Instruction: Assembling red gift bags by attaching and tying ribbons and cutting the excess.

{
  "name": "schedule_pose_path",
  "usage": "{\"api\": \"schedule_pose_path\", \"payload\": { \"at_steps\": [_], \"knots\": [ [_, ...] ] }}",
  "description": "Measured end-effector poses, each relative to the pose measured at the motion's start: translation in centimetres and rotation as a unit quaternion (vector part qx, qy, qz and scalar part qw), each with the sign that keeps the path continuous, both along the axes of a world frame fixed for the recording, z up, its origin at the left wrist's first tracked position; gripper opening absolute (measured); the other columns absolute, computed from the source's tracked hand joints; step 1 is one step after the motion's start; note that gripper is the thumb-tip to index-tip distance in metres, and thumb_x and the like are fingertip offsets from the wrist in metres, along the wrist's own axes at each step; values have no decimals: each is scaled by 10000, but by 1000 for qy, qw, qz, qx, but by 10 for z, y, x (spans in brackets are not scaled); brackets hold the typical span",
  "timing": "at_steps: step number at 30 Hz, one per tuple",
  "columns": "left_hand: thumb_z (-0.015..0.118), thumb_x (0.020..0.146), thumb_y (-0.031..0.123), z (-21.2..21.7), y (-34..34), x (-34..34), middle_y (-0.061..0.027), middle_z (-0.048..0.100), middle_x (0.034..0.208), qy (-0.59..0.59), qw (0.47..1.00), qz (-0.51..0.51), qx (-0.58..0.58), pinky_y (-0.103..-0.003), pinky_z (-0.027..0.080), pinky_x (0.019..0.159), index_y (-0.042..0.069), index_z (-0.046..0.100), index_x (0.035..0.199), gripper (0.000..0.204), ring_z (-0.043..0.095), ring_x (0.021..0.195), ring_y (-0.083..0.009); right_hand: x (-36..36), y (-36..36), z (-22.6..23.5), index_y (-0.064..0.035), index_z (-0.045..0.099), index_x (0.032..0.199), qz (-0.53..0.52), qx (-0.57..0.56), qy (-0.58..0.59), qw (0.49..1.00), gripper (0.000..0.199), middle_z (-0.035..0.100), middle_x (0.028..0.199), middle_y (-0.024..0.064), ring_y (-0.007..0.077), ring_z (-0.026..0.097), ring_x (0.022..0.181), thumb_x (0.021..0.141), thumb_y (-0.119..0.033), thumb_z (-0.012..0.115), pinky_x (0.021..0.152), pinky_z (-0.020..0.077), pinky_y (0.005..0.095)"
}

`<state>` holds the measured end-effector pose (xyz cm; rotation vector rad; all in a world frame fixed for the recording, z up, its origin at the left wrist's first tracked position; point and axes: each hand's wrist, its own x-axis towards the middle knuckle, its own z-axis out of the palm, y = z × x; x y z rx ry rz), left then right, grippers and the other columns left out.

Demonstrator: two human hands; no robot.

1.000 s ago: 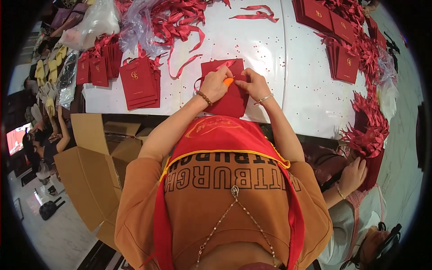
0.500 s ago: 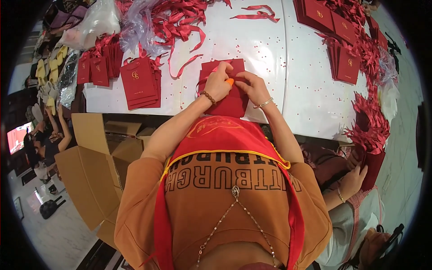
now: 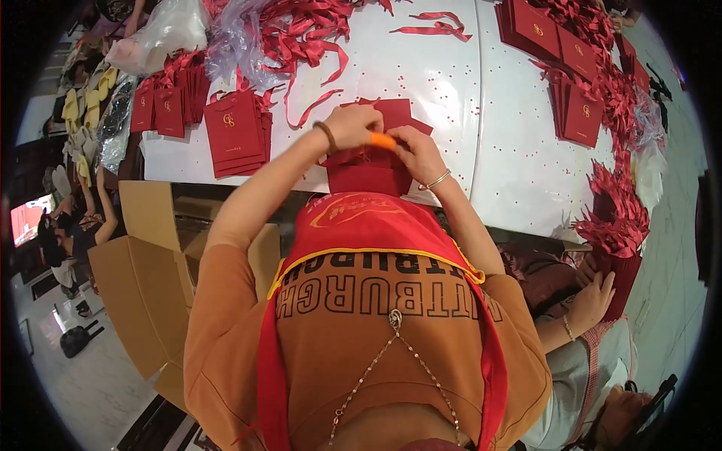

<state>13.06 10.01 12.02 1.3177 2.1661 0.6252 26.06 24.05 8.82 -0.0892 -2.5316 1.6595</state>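
Note:
My left hand (image 3: 353,126) is closed, fingers bent, over red paper bags (image 3: 368,180) lying flat on the white table in front of me. An orange piece (image 3: 382,140) sticks out from its thumb side; whether it is a thumb cover or a held tool I cannot tell. My right hand (image 3: 421,154) is pinched close by the orange piece, above the bags' right side. What the fingertips of either hand grip is hidden; red ribbon shows dimly beneath them.
Red gift bags (image 3: 232,131) lie stacked left, with loose red ribbons (image 3: 308,45) and clear plastic (image 3: 237,49) behind. More bags (image 3: 579,113) are at right. An open cardboard box (image 3: 143,286) stands below the table's left edge. A co-worker's hand (image 3: 590,304) holds ribboned bags at right.
My left hand has turned and shifted left and slightly up, its elbow swinging outward. More of the orange piece shows. My right hand has dropped slightly, staying close to it.

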Motion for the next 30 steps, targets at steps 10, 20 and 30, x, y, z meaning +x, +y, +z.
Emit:
{"api": "schedule_pose_path", "payload": {
  "at_steps": [10,20,30],
  "knots": [
    [540,751,211,14,28,-30,-26,522,569,-237,939,-73,-238,-265,373,541,10,636,763,223,453,569,-105,5,-5,10,-43,583,952,12,56,43,997,178,572,819,107,257,566,725,776,-53,600,645,452,303],
    [555,759,204,-8,16,-24,-81,581,679,-224,948,226,8,-281,425,607,-4,624,807,224,534,622,-150,8,-6,9,-43,579,933,-1,33,52,998,166,573,835,112,263,571,723,772,-67,608,633,457,310],
    [509,780,154,-25,32,-12,-55,548,639,-126,954,237,136,-273,405,536,-1,601,793,181,508,582,-156,6,-6,10,-33,569,940,4,47,32,998,196,561,820,117,259,554,698,756,-69,627,620,450,317]
  ]
}}
